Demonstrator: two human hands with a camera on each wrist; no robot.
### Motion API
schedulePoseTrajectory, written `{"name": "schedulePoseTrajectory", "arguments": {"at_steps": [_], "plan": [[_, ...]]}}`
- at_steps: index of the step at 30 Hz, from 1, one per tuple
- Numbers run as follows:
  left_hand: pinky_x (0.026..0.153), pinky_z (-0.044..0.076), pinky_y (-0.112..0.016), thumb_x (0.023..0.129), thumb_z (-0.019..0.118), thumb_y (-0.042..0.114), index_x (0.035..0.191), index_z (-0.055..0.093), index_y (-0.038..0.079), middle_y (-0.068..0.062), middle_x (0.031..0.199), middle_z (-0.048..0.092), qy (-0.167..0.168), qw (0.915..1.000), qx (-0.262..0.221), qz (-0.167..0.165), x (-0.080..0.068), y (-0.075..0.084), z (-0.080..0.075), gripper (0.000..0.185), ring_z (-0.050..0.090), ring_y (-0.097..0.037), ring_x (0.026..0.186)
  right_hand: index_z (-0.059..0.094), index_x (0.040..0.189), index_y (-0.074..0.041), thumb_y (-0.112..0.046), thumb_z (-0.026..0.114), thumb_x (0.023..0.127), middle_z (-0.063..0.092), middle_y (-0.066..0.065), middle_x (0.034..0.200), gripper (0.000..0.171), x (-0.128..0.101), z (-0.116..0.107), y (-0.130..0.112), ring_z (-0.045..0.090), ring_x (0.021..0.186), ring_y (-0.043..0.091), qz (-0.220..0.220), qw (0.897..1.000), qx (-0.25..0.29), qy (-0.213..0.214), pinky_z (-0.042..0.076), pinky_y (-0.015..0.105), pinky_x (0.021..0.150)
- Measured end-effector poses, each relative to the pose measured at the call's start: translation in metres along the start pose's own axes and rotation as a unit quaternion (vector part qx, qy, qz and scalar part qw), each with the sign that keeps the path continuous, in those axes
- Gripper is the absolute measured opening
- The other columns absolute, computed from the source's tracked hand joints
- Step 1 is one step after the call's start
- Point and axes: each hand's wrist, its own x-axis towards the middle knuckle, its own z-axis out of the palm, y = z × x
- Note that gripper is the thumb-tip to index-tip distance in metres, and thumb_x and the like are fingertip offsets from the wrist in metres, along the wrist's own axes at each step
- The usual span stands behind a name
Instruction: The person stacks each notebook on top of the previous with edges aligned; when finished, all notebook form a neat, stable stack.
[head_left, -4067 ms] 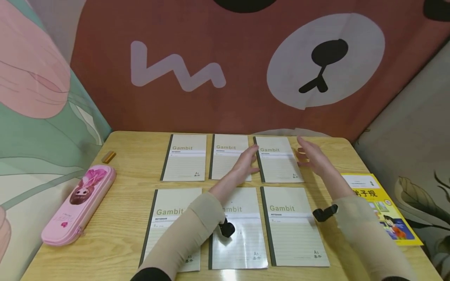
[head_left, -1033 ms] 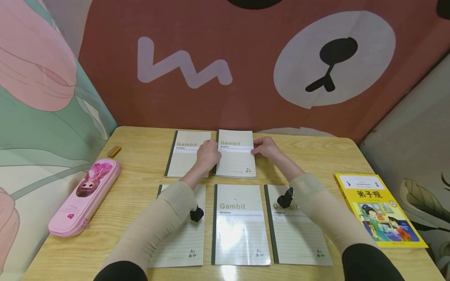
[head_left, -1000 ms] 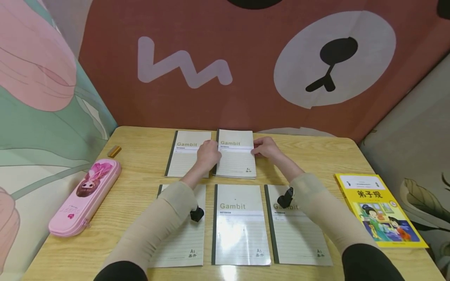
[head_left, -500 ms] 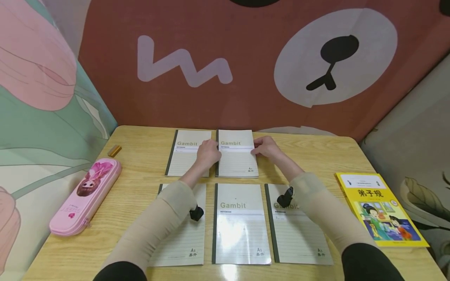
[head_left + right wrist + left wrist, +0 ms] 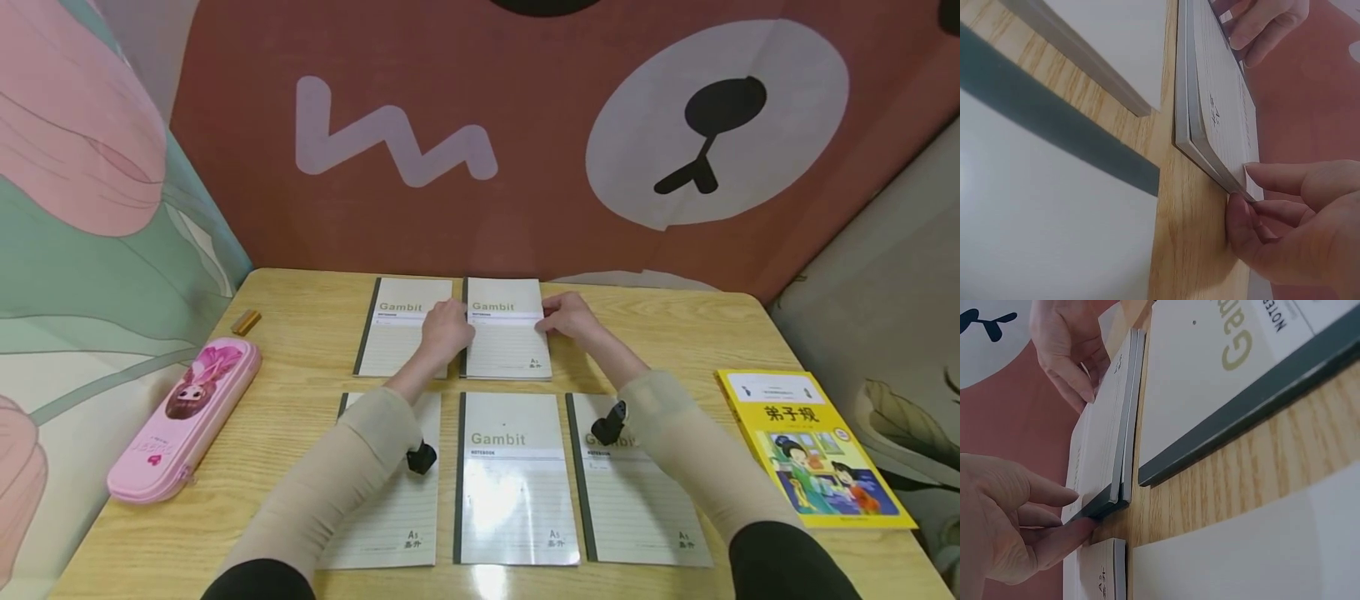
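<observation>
Two white Gambit notebooks (image 5: 506, 346) with dark spines lie one on top of the other in the middle of the back row, their edges nearly lined up. My left hand (image 5: 447, 328) holds the stack at its spine side, thumb and fingers at the edge in the left wrist view. On the opposite side my right hand (image 5: 570, 315) pinches the edge, with fingertips (image 5: 1260, 175) at the top cover. A single notebook (image 5: 397, 350) lies left of the stack, partly behind my left hand. In front is a row of three more: a left notebook (image 5: 390, 525), a middle notebook (image 5: 517, 500) and a right notebook (image 5: 645, 508).
A pink pencil case (image 5: 183, 425) lies at the left, with a small brown-and-yellow object (image 5: 246, 322) behind it. A yellow picture book (image 5: 813, 450) lies at the right edge of the wooden table (image 5: 645, 333). A wall with a bear print (image 5: 525, 225) stands behind.
The notebook from the back right has moved left onto the middle one, with both hands. Over the last second its lower edge has shifted slightly right, more in line with the one beneath.
</observation>
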Motion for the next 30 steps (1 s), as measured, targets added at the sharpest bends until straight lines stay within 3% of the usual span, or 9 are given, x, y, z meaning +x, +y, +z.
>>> {"name": "schedulePoseTrajectory", "arguments": {"at_steps": [5,9,13,17,21,25,28,29,30], "plan": [[0.048,0.035,-0.026,0.087,0.057,-0.006,0.063,0.05,0.009,-0.004,0.062,0.047,-0.006,0.9999,-0.004,-0.007,-0.001,0.003,0.0,0.029,0.043,-0.018,0.056,0.053,0.146,0.004,-0.002,0.072,0.092,0.062,0.02,0.132,0.057,-0.002,0.0,-0.001,0.058,0.096,0.015,0.007,1.0,-0.022,-0.008,0.052,0.02,0.078],[0.049,0.035,-0.026,0.088,0.057,-0.004,0.065,0.055,0.008,-0.005,0.065,0.05,-0.008,0.9998,-0.007,-0.019,0.0,0.003,-0.001,0.026,0.044,-0.019,0.057,0.057,0.141,0.002,-0.002,0.071,0.092,0.06,0.016,0.121,0.051,-0.004,-0.001,-0.002,0.056,0.09,0.013,0.003,0.999,-0.029,-0.02,0.052,0.021,0.075],[0.052,0.036,-0.028,0.089,0.058,-0.003,0.083,0.07,0.001,-0.012,0.081,0.065,-0.009,0.9995,-0.01,-0.027,0.002,0.002,-0.001,0.014,0.049,-0.022,0.065,0.048,0.149,0.004,-0.001,0.069,0.093,0.057,0.018,0.129,0.061,-0.005,-0.002,-0.002,0.056,0.093,0.014,-0.001,0.999,-0.028,-0.032,0.054,0.024,0.079],[0.056,0.038,-0.029,0.089,0.06,-0.002,0.107,0.075,-0.001,-0.016,0.103,0.071,-0.014,0.9993,-0.014,-0.032,0.003,0.001,-0.001,0.024,0.053,-0.025,0.073,0.036,0.157,0.003,-0.002,0.068,0.094,0.052,0.022,0.14,0.071,-0.005,-0.003,-0.001,0.058,0.095,0.014,0.002,0.999,-0.025,-0.04,0.058,0.028,0.085],[0.06,0.039,-0.029,0.088,0.061,0.0,0.118,0.073,-0.002,-0.017,0.115,0.071,-0.014,0.9988,-0.028,-0.037,0.002,0.0,-0.002,0.032,0.053,-0.025,0.077,0.035,0.158,0.002,-0.003,0.069,0.094,0.052,0.021,0.136,0.072,-0.005,-0.003,-0.001,0.058,0.091,0.013,0.005,0.999,-0.024,-0.039,0.058,0.03,0.085],[0.054,0.035,-0.027,0.091,0.062,0.002,0.103,0.073,-0.003,-0.015,0.093,0.069,-0.018,0.9976,-0.05,-0.044,0.002,-0.001,-0.003,0.017,0.048,-0.021,0.066,0.037,0.158,-0.001,-0.006,0.069,0.096,0.053,0.019,0.133,0.07,-0.005,-0.004,-0.001,0.059,0.093,0.014,0.006,0.999,-0.027,-0.044,0.058,0.028,0.084],[0.05,0.031,-0.026,0.095,0.062,0.008,0.083,0.065,-0.001,-0.007,0.071,0.055,-0.03,0.9958,-0.068,-0.053,0.003,-0.005,-0.006,0.015,0.041,-0.016,0.057,0.036,0.158,-0.001,-0.009,0.066,0.097,0.055,0.021,0.138,0.068,-0.007,-0.006,0.0,0.061,0.095,0.017,0.002,0.999,-0.025,-0.045,0.058,0.028,0.083],[0.051,0.032,-0.027,0.097,0.062,0.01,0.084,0.066,0.0,-0.007,0.07,0.053,-0.031,0.9951,-0.077,-0.053,0.004,-0.007,-0.009,0.017,0.041,-0.017,0.057,0.036,0.158,0.0,-0.01,0.065,0.098,0.056,0.022,0.139,0.067,-0.007,-0.007,0.0,0.061,0.094,0.017,-0.006,0.999,-0.027,-0.037,0.058,0.028,0.082],[0.054,0.04,-0.026,0.097,0.061,0.012,0.09,0.069,0.0,-0.007,0.075,0.059,-0.029,0.9949,-0.082,-0.051,0.004,-0.009,-0.012,0.016,0.048,-0.018,0.062,0.037,0.157,0.0,-0.012,0.063,0.099,0.057,0.023,0.138,0.065,-0.008,-0.008,0.0,0.062,0.091,0.017,-0.017,0.999,-0.031,-0.024,0.057,0.027,0.079]]}}
